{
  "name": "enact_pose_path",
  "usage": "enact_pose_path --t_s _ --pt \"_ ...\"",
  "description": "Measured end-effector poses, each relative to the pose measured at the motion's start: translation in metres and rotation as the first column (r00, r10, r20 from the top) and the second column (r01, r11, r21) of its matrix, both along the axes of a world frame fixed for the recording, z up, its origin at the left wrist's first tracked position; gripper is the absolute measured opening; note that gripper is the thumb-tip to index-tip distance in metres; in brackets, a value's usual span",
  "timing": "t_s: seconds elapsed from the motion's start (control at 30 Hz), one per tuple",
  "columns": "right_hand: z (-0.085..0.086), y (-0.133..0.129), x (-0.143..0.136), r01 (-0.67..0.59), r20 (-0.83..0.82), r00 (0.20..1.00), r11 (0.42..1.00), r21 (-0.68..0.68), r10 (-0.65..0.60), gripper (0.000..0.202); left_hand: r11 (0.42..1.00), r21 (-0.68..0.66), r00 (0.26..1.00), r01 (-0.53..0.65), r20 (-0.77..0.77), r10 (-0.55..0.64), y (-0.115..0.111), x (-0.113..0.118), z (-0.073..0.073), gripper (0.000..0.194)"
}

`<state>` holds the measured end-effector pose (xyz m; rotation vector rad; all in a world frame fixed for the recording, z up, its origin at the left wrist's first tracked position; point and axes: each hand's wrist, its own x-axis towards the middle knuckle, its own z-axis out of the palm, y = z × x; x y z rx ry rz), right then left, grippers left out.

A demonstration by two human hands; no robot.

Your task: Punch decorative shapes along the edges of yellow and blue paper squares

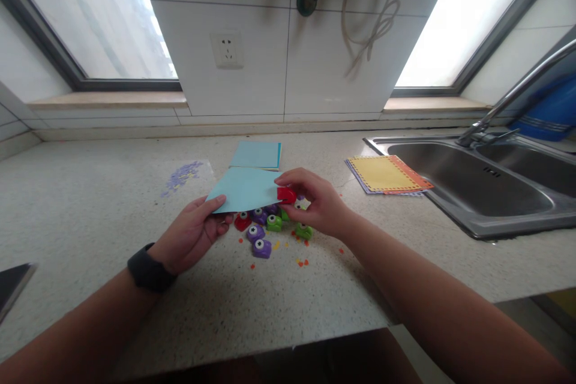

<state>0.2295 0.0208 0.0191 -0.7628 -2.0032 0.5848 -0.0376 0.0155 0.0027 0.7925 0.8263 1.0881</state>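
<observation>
bench (pixel 216 306), pale and speckled, viewed from its front edge. at near left, the corner of a dark flat object (pixel 13 285); on the left wrist, a black watch (pixel 151 268). between the forearms, scraps (pixel 302 263) of orange, red and yellow lie scattered. just beyond, a loose group of small punches: two purple punches (pixel 261 248) foremost, green punches (pixel 274 223) farther in, and a red punch (pixel 243 220) at the left of the group; others are partly hidden.

left hand (pixel 195 233): closed on the near left corner of a blue card (pixel 247 189), thumb on top, fingers beneath. the card is held above the bench, tilted, its near edge in front of some of the punches. right hand (pixel 317 204): gripping the held punch (pixel 287 194), red, between thumb and fingers at the card's right edge; whether that edge sits in the slot cannot be told.

behind the card, a blue stack (pixel 256 155) lies flat on the bench. to its left, purple and yellow confetti (pixel 182 177) is heaped on a pale sheet; to its right, a pile of yellow, orange and purple sheets (pixel 382 173) lies against the rim of a steel sink (pixel 432 162) with a tap (pixel 508 96). farthest, a tiled wall (pixel 243 87) bears a socket (pixel 227 50), between two windows (pixel 99 18).
</observation>
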Motion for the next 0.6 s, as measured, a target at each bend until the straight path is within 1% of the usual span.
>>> enact_pose_path --t_s 0.13,0.2,0.3,0.4,0.53,0.6 --pt "0.000 0.000 0.000 -0.047 -0.033 0.998 0.999 0.015 0.047 0.028 1.000 0.010 1.000 -0.011 0.013 0.011 0.002 -0.001 -0.001 0.013" --pt "-0.003 0.001 -0.001 -0.076 -0.086 0.994 0.997 -0.013 0.074 0.028 0.999 0.031 1.000 -0.027 0.015 0.027 0.003 -0.001 -0.002 0.011" --pt "-0.010 0.005 -0.003 -0.113 -0.174 0.981 0.986 -0.119 0.092 0.035 0.998 0.053 0.999 -0.039 0.022 0.037 0.003 -0.001 -0.002 0.010" --pt "-0.015 0.008 -0.004 -0.148 -0.242 0.966 0.963 -0.225 0.091 0.042 0.997 0.056 0.999 -0.048 0.021 0.047 0.003 -0.001 -0.001 0.012" --pt "-0.014 0.009 -0.005 -0.231 -0.317 0.941 0.909 -0.346 0.119 0.040 0.995 0.071 0.998 -0.066 0.000 0.066 0.003 -0.001 -0.003 0.014" --pt "-0.013 0.009 -0.006 -0.252 -0.342 0.933 0.876 -0.411 0.108 0.039 0.993 0.092 0.997 -0.075 -0.019 0.077 0.003 -0.002 -0.004 0.015"
